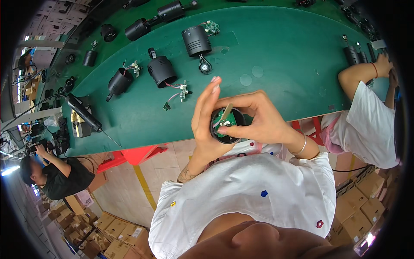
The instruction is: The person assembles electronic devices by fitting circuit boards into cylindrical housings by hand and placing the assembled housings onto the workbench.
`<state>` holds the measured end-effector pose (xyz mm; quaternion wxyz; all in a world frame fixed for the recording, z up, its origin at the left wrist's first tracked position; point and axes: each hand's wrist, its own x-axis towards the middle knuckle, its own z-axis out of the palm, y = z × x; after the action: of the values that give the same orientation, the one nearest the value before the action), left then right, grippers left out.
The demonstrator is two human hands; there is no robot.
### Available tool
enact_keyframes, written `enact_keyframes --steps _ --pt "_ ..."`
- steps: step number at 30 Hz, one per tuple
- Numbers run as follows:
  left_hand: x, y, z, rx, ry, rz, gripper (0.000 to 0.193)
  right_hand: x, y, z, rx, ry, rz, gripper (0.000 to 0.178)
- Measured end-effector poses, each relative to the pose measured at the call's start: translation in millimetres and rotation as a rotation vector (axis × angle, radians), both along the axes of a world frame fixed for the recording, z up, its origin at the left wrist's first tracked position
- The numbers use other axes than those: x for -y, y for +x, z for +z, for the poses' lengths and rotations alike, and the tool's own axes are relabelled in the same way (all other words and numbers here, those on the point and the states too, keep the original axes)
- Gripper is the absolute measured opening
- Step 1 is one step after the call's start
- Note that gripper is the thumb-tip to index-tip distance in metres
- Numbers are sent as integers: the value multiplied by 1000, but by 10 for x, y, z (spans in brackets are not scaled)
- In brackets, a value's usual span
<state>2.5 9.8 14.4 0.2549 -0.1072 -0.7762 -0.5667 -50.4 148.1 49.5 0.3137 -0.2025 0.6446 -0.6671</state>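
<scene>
Between both hands, just off the near edge of the green table, is a black cylindrical housing (pixel 221 139) with its open end facing up. Inside it sits a green circuit board (pixel 235 117) with a tan strip (pixel 227 111) sticking up from it. My left hand (pixel 203 116) wraps the housing's left side, its fingers pointing up and away. From the right, my right hand (pixel 265 123) curls around the far rim, and its thumb presses down on the board inside. The bottom of the housing is hidden by the hands.
Black cylinders with wired circuit boards lie ahead: one upper middle (pixel 196 41), one nearer (pixel 161 70), one left (pixel 120 82). An electric screwdriver (pixel 84 113) rests at the table's left. More housings (pixel 137 29) line the far side. A co-worker's arm (pixel 358 74) leans on the right end.
</scene>
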Motion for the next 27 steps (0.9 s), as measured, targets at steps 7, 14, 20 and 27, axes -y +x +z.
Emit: enact_keyframes --steps 7,14,20,27 --pt "4 -7 53 42 3 -46 69 8 39 -47 -61 -61 -60 45" --pt "9 -13 65 75 9 -77 74 -10 25 29 -108 -6 -86 42" --pt "24 -25 121 105 6 -109 80 -48 -37 98 -250 104 -33 37" --pt "44 30 71 161 70 -184 83 -47 16 127 -354 124 -58 35"
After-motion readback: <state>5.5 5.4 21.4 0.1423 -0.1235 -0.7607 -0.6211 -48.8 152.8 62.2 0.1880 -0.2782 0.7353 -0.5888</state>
